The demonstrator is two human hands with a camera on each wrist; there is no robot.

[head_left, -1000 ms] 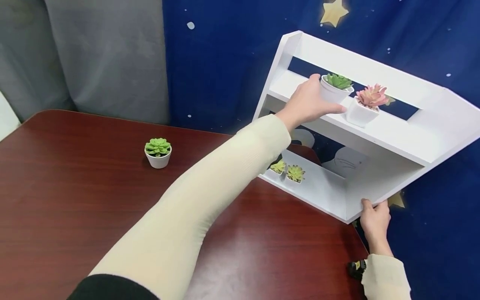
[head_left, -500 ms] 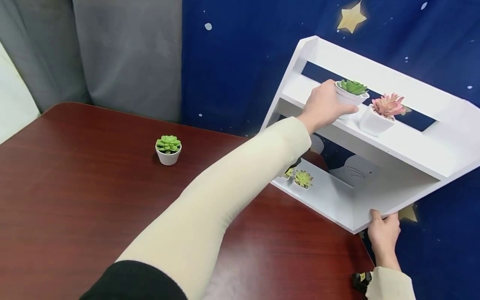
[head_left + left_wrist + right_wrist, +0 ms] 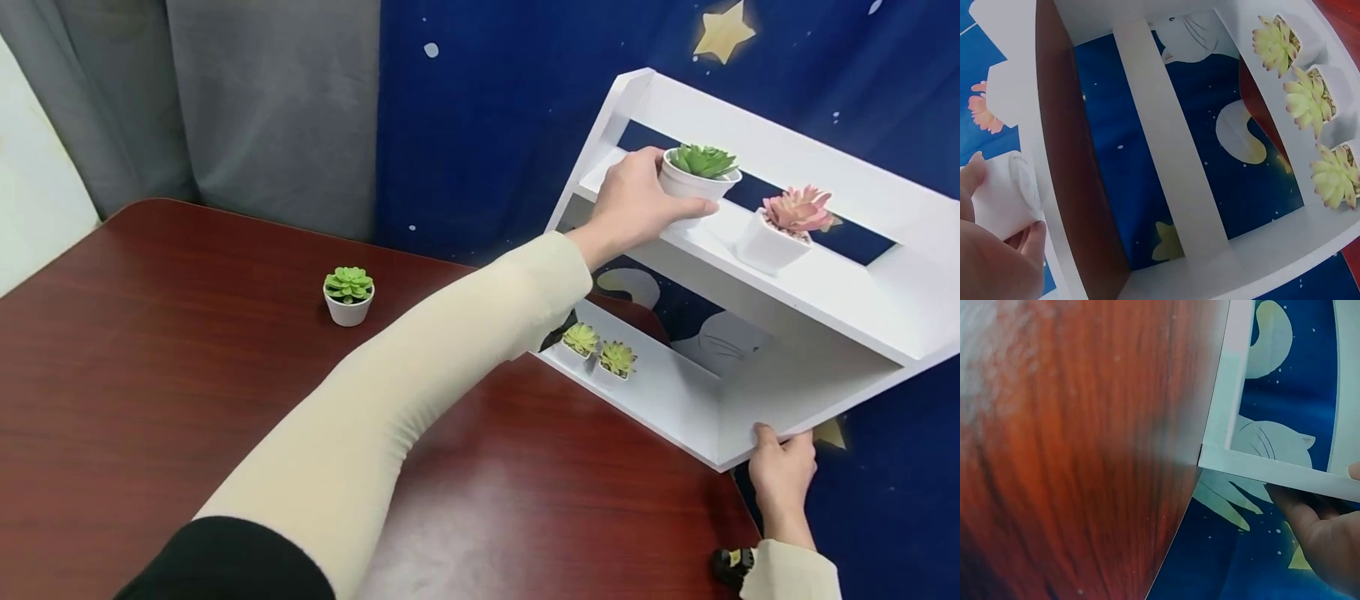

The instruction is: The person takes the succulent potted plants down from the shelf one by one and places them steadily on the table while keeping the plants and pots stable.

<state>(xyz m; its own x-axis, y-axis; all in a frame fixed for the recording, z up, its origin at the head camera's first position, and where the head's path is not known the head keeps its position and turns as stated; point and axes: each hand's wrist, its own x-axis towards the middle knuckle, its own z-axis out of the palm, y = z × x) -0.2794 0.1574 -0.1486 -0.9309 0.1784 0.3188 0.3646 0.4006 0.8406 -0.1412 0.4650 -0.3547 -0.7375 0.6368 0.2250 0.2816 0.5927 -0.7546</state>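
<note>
"Green succulent pot (image 3: 697, 179) has moved left, away from the pink succulent (image 3: 776, 240); the gap between them is wider than a second ago."

"State of the hands?"

"My left hand (image 3: 633, 200) grasps that pot around its side. My right hand (image 3: 783, 475) grips the side panel (image 3: 798, 375) of the white shelf unit (image 3: 787, 142), near its lower front corner."

"Position of the held pot?"

"At the front edge of the upper shelf (image 3: 847, 287), its base visible from the left wrist. Whether it touches the board, I cannot tell. Pink one sits near it, on the same shelf."

"Remaining items?"

"Three yellow-green succulents (image 3: 1310, 100) in a row on the lower shelf (image 3: 675, 400); from the head view my sleeve (image 3: 450, 350) hides one. One light green succulent (image 3: 349, 296) stands upright on the red-brown bench (image 3: 187, 417), well apart from the unit; blue starry curtain (image 3: 502, 125) behind"
</note>
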